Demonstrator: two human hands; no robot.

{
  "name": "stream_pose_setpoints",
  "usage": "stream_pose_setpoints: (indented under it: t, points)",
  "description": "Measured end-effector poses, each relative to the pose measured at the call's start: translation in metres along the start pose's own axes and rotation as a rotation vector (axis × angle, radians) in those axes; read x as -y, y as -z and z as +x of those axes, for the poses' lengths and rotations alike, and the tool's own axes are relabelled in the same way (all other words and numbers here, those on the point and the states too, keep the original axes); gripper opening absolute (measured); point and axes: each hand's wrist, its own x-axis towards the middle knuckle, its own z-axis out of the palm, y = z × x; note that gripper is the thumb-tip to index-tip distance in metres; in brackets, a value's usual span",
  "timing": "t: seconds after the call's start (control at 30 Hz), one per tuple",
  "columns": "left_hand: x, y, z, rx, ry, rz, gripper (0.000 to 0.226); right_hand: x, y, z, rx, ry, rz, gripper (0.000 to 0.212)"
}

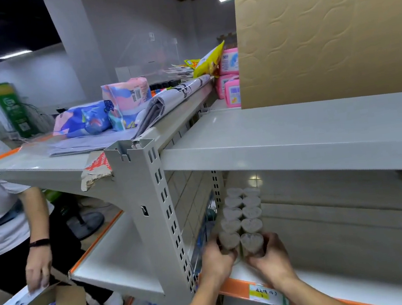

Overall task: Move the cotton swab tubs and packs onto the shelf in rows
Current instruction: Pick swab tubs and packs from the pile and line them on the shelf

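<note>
Left hand (215, 257) and right hand (269, 255) each grip a front heart-shaped clear cotton swab tub (251, 243) near the grey metal shelf (360, 282) front-left corner; best slide both back evenly, keeping two rows flush.

tubs (243, 216) stood in two rows on the lower shelf (360, 282), at its left end | left hand (216, 259) and right hand (272, 257) set at the front pair | upper shelf (293, 136) above | cardboard box (327, 37) on it, behind | packs (105, 113) on the left unit's top
</note>
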Motion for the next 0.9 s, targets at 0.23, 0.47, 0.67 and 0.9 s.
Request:
stream_pose_setpoints:
  t: [0.23,0.47,0.67,0.9]
  points:
    - [0.0,0.001,-0.001,0.037,0.087,0.039,0.06,-0.002,0.0,0.006,0.011,-0.041,-0.027,0.039]
    - [-0.003,0.004,-0.01,0.041,0.21,0.198,0.064,-0.018,0.002,0.003,0.089,-0.125,-0.12,0.072]
    - [-0.018,0.009,-0.024,0.099,0.267,0.56,0.048,-0.019,0.027,-0.001,0.087,-0.198,-0.247,0.072]
    - [-0.049,-0.007,-0.041,0.323,0.224,0.881,0.039,-0.02,0.07,-0.012,0.129,-0.236,-0.352,0.042]
